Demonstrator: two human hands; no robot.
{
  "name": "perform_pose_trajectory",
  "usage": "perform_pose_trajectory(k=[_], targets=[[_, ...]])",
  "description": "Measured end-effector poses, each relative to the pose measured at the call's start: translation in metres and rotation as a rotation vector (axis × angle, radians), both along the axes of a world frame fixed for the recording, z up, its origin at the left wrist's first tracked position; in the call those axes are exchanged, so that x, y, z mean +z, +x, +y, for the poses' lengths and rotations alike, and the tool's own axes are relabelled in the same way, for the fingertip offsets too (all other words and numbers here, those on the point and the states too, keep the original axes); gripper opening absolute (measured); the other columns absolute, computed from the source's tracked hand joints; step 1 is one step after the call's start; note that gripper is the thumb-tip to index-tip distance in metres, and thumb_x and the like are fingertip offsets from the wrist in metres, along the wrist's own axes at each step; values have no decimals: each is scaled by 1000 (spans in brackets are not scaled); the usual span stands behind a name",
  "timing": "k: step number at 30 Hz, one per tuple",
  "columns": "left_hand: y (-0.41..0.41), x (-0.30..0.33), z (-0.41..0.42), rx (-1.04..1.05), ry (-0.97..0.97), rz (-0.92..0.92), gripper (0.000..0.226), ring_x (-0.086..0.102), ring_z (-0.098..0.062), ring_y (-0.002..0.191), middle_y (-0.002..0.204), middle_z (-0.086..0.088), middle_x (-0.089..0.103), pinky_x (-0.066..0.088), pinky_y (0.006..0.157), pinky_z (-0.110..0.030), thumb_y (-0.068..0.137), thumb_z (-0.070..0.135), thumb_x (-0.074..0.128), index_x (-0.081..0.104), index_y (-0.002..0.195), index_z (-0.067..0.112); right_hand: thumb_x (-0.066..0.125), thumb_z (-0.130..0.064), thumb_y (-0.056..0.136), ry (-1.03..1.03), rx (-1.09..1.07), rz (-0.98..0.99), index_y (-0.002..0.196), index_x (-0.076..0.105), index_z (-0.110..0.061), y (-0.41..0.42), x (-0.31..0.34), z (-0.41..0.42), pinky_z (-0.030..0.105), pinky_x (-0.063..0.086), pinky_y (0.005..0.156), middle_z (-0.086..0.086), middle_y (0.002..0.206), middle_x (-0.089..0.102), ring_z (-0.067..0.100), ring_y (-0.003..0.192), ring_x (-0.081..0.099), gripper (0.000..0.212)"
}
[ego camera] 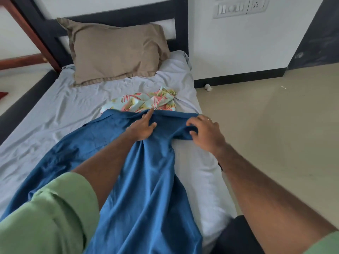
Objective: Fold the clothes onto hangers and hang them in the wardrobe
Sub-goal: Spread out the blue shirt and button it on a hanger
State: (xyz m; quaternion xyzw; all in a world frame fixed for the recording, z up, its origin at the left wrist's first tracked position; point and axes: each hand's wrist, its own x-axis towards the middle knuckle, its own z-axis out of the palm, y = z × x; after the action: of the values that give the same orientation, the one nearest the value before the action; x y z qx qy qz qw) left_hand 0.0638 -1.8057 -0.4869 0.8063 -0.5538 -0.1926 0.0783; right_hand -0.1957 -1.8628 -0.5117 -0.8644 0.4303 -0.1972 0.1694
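A long blue garment (pixel 146 180) lies spread along the bed, running from the near edge up to the middle. My left hand (pixel 143 128) rests flat on its far end, fingers straight, one finger reaching the top hem. My right hand (pixel 205 131) is at the garment's far right corner, its fingers and thumb curled round a fold of the blue cloth. Just beyond the blue garment lies a crumpled floral shirt (pixel 146 102) in pale blue, pink and yellow. No hanger or wardrobe shows in the view.
The bed (pixel 55 114) has a wrinkled pale sheet and a tan pillow (pixel 117 50) against a dark headboard (pixel 117 17). Beige floor (pixel 275 125) runs along the bed's right side. A small white object (pixel 208 87) lies by the skirting.
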Motion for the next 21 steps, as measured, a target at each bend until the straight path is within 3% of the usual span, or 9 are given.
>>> perform_pose_trajectory(k=[2, 4, 8, 11, 13, 15, 18, 21], targets=[[-3, -1, 0, -22, -32, -59, 69, 35, -41, 144, 169, -5, 12, 30, 115, -47, 106, 37, 40, -2, 161, 37, 66, -41, 91, 51, 160, -95, 112, 65, -31, 16, -4, 29, 46, 49, 89, -8, 105, 60, 19, 102, 62, 23], [-10, -7, 11, -38, -93, -69, 68, 35, -41, 142, 167, -7, 16, 28, 115, -48, 105, 33, 41, 4, 162, 34, 67, -53, 87, 26, 198, -91, 108, 61, -30, 25, -5, 54, 42, 48, 83, -12, 96, 58, 15, 95, 61, 32], [-34, -31, 75, 27, -191, -23, 62, 33, -36, 143, 166, -2, 22, 31, 114, -57, 102, 45, 45, 21, 158, 34, 82, -51, 75, 102, 98, -42, 91, 49, -18, 21, -16, 89, 35, 40, 65, -10, 76, 51, 20, 73, 56, 50], [-51, -53, 144, -16, -204, -57, 61, 25, -22, 151, 164, -3, 30, 22, 121, -50, 99, 55, 42, 31, 155, 31, 73, -62, 80, 188, 19, 84, 67, 41, -20, 17, -15, 111, 33, 38, 64, -5, 69, 48, 23, 70, 52, 54], [-54, -58, 181, -26, -214, -99, 67, 28, -19, 151, 160, 0, 38, 19, 121, -43, 93, 63, 33, 40, 151, 30, 68, -67, 81, 280, 7, 163, 65, 38, -23, 13, -7, 126, 32, 40, 66, -2, 77, 51, 23, 74, 52, 55], [-51, -53, 215, 53, -235, -100, 63, 44, -23, 140, 146, -2, 55, 29, 115, -41, 92, 60, 39, 52, 142, 24, 71, -66, 79, 394, 23, 215, 72, 46, -21, 1, 1, 140, 32, 44, 66, 1, 88, 57, 23, 79, 58, 51], [-47, -35, 288, 323, -345, -113, 40, 59, -33, 116, 116, -7, 69, 40, 100, -47, 91, 42, 62, 61, 122, 16, 77, -64, 75, 474, 98, 294, 77, 54, -13, -14, 15, 160, 31, 42, 59, 3, 84, 59, 20, 72, 59, 55], [-55, -40, 381, 598, -270, -241, 52, 46, -29, 128, 128, -3, 59, 34, 101, -52, 85, 56, 68, 54, 122, 21, 81, -65, 70, 533, 154, 363, 83, 58, -11, -23, 15, 179, 32, 43, 61, 5, 88, 62, 21, 75, 61, 60]])
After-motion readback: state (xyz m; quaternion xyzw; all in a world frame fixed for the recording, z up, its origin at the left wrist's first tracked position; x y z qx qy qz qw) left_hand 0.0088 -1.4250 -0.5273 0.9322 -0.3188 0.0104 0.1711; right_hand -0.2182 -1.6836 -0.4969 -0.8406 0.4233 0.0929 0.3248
